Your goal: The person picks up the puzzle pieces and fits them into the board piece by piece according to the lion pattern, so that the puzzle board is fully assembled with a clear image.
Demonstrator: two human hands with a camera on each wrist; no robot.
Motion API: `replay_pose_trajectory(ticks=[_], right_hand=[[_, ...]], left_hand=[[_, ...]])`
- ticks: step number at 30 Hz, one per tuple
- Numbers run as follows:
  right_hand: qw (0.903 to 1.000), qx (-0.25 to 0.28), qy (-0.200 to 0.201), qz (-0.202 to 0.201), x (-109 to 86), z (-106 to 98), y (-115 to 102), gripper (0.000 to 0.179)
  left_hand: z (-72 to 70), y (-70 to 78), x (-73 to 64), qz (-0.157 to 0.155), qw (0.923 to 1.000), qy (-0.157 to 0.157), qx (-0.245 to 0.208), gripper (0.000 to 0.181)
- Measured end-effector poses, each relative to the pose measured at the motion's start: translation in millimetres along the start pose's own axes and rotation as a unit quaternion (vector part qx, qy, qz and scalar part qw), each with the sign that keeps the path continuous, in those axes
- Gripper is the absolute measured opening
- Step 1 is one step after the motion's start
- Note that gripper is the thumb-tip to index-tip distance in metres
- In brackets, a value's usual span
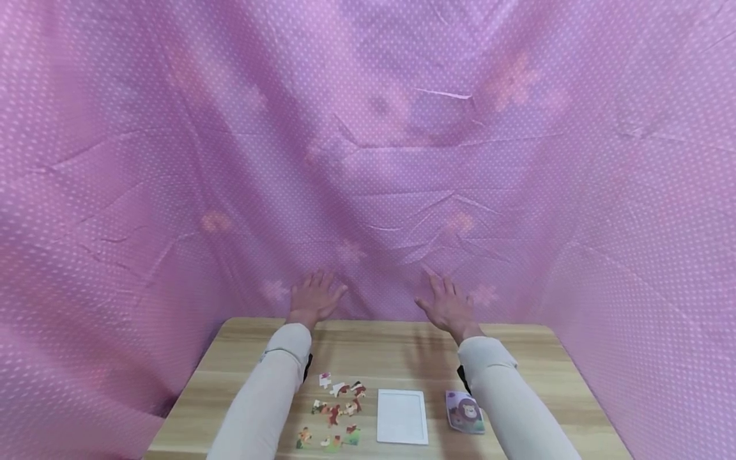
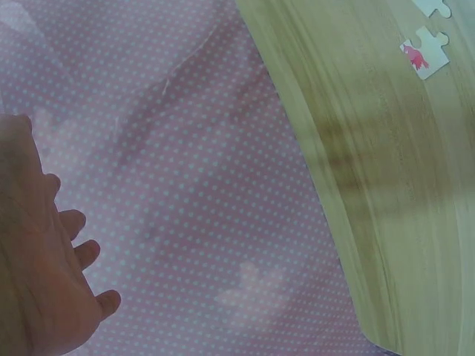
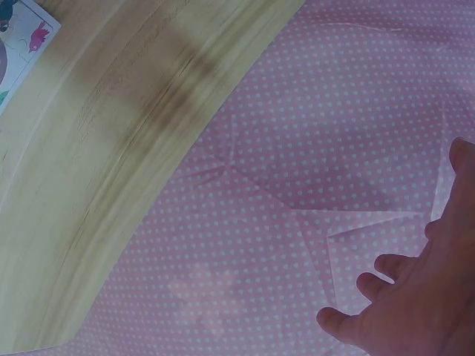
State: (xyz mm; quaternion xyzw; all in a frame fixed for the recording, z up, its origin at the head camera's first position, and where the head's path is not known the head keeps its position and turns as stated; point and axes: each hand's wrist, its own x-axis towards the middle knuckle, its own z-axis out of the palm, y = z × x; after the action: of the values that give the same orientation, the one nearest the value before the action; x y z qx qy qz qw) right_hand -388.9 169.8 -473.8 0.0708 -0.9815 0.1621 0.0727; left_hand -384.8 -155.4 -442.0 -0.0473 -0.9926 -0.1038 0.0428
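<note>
Both hands reach out over the table's far edge and hold nothing. My left hand (image 1: 316,298) has its fingers spread, the thumb out to the right. Opposite it, my right hand (image 1: 450,308) is spread too, thumb toward the middle. Between the forearms lie loose jigsaw pieces (image 1: 335,416), a white rectangular tray (image 1: 402,417) and, beside the right sleeve, a picture card (image 1: 464,412) with a lion-like animal. One puzzle piece (image 2: 425,53) with a pink figure shows in the left wrist view. A corner of the card (image 3: 37,33) shows in the right wrist view.
A light wooden table (image 1: 368,348) with rounded far corners carries these things. Pink dotted cloth (image 1: 368,160) hangs behind it and along both sides, close past the far edge. Shadows of the hands fall on the wood.
</note>
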Motion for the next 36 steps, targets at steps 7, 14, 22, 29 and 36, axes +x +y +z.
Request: replay_pose_trajectory(ticks=[7,14,22,29,36], right_hand=[[0.9982,-0.012,-0.058,0.013,-9.2,-15,-10,0.084],[0.9986,0.001,-0.051,0.012,-15.6,-11,-5,0.083],[0.9993,0.006,-0.036,-0.005,-21.8,-5,-3,0.079],[0.9993,0.007,-0.032,-0.02,-29.5,2,-7,0.077],[0.9994,0.009,-0.018,-0.027,-33.8,13,-13,0.078]], left_hand=[[3.6,-1.6,-4.4,0.008,1.0,0.0,0.002,0.069],[4.0,0.5,-10.1,0.015,0.9997,0.002,0.021,0.071],[9.8,1.0,-16.0,0.008,0.9999,0.001,0.008,0.068],[21.2,-3.8,-13.3,0.013,0.9998,-0.001,-0.013,0.068],[31.0,-9.5,-16.5,0.022,0.9994,0.011,-0.026,0.066]])
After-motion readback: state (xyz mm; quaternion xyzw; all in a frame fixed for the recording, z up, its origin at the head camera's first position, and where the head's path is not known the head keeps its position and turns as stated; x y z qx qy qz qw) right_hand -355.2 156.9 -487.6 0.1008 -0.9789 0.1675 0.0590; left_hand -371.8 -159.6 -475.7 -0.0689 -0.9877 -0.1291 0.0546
